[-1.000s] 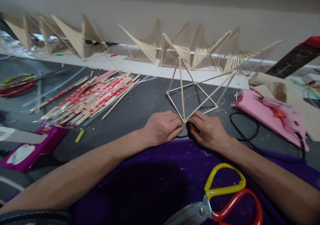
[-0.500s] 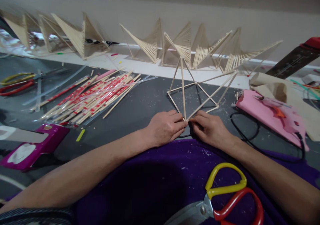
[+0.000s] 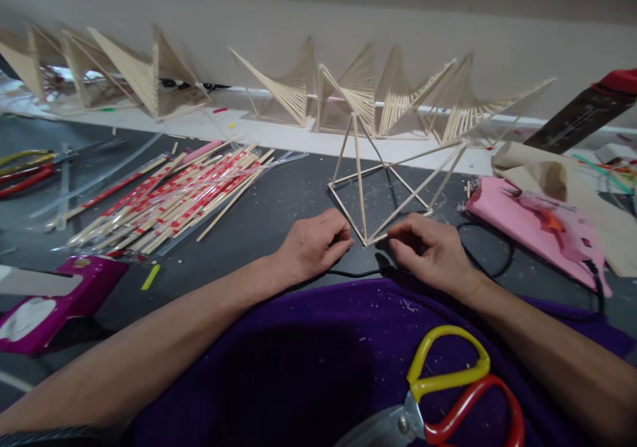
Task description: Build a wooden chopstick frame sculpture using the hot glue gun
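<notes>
A frame of thin wooden sticks (image 3: 359,175) stands on the grey table, its near corner between my hands. My right hand (image 3: 430,251) is closed in a pinch at a base stick just right of that corner. To the left of the corner, my left hand (image 3: 316,245) is apart from the frame with its fingers curled and thumb pressed in; nothing shows in it. Closer to me, scissors (image 3: 448,394) with yellow and red handles lie on purple cloth (image 3: 279,367), blades partly cut off by the view's edge.
Finished stick models (image 3: 348,95) line the wall. Bundled sticks (image 3: 174,201) in plastic lie left, near pliers-like tools (image 3: 30,168) and a magenta device (image 3: 74,301). At right are a pink glue gun (image 3: 557,225) on a pink sheet, its black cord (image 3: 497,274) and a dark bottle (image 3: 582,115).
My left hand has let go of the frame's near corner and drawn back to the left. My right hand has shifted slightly right and stays at the base stick. The view has turned slightly.
</notes>
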The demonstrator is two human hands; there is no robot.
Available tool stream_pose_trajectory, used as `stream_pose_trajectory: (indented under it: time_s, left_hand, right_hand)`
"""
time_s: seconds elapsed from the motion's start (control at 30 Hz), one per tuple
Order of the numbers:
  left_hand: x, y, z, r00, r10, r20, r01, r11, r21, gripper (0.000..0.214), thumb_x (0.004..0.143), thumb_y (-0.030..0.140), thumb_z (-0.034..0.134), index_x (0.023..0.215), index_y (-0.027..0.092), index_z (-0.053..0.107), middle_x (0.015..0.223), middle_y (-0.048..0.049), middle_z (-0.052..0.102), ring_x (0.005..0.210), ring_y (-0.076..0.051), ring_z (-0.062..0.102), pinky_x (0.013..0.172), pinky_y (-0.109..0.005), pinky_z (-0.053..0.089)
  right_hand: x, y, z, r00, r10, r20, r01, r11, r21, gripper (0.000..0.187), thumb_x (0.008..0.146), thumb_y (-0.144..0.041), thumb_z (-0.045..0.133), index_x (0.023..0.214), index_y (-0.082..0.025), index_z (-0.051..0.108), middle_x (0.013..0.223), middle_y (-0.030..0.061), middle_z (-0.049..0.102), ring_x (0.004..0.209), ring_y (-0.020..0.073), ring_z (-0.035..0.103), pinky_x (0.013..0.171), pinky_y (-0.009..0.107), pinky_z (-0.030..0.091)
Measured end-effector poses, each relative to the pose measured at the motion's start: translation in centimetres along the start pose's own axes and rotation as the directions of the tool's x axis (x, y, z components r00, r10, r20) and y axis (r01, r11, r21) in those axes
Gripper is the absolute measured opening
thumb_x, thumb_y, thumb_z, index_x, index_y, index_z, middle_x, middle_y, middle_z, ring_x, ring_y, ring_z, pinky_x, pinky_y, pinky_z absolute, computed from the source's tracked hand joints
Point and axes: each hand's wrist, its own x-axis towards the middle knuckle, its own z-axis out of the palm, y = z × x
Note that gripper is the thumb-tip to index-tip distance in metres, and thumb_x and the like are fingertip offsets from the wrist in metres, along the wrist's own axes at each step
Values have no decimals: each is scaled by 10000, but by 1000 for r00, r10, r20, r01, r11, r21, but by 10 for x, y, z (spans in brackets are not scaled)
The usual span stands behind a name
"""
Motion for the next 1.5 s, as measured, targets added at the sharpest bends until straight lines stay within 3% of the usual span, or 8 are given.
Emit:
stream_pose_trajectory:
  time_s: [0.13,0.27,0.47,0.6,1.03,1.23,1.37,1.5]
  left_hand:
    - [0,-4,2,999,26,-44,-28,999,-44,97,880,205,594,821,170,526,755,26,584,633,-74,525,591,-180,395]
    - [-1,-5,1,999,45,-31,-46,998,-43,135,929,266,538,848,165,578,756,18,622,637,-71,557,608,-178,416]
    - [-2,-4,-1,993,108,50,-114,984,136,296,975,348,430,937,193,680,818,-20,665,770,-115,625,637,-207,438]
    - [-3,-2,2,986,134,102,-156,952,262,305,967,368,438,1148,244,650,878,-20,661,793,-135,624,585,-225,418]
    - [-3,-2,4,981,122,149,-161,945,283,296,961,347,450,1147,242,654,892,-29,649,798,-149,612,600,-247,439]
    - [-2,-3,3,987,127,102,-146,969,200,235,948,306,481,1074,212,656,892,-26,663,824,-142,628,653,-244,466]
    - [-1,-3,0,997,29,75,-38,993,113,121,914,265,531,864,179,599,857,-19,635,774,-125,611,631,-228,444]
    - [1,-4,-3,995,-58,80,54,997,51,119,909,277,534,840,179,535,845,-13,594,717,-118,567,594,-225,413]
  right_hand:
    - [1,3,-3,999,-10,-31,8,999,-52,129,814,-182,584,689,-174,553,589,-39,541,513,69,480,520,191,372]
    - [2,13,-2,996,-77,42,85,963,-257,233,882,-242,529,664,-168,563,577,-19,530,520,92,500,527,221,361]
    - [-4,14,2,976,-179,127,218,863,-457,231,926,-230,493,1052,-185,680,893,48,664,765,141,621,648,247,398]
    - [-8,11,6,965,-172,199,251,825,-507,269,947,-259,473,1117,-205,675,906,46,662,746,136,608,632,254,382]
    - [-6,13,6,947,-192,258,294,842,-452,237,953,-249,445,855,-173,646,771,18,596,640,112,510,560,274,291]
    - [-7,-8,-5,830,-371,417,507,813,-286,165,879,-185,472,804,-165,618,747,12,568,613,113,447,554,282,280]
    - [-5,-7,-8,857,-367,360,465,854,-235,141,857,-167,472,803,-169,603,745,15,575,623,112,464,571,257,320]
    - [-2,4,-8,920,-285,268,346,913,-216,111,855,-163,494,817,-171,598,759,17,597,638,101,504,586,228,353]
